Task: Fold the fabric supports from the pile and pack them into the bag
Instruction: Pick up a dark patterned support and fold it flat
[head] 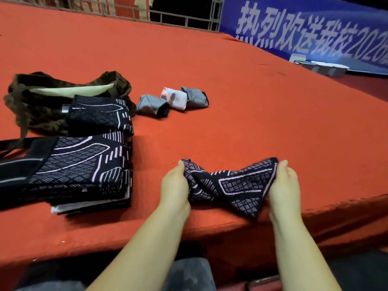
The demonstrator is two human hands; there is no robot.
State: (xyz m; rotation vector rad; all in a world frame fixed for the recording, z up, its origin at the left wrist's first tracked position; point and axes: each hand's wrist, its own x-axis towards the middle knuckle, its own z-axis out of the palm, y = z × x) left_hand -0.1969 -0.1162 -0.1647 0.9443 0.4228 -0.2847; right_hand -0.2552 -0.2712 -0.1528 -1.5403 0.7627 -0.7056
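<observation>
A black fabric support with a white diamond pattern lies twisted near the front edge of the red table. My left hand grips its left end and my right hand grips its right end. To the left sits a pile of similar black patterned supports. Another folded black support rests at the mouth of the camouflage bag at the far left.
Two small grey rolled supports and a white-pink one lie mid-table behind the pile. A blue banner and white containers line the far right edge. A metal railing runs along the back.
</observation>
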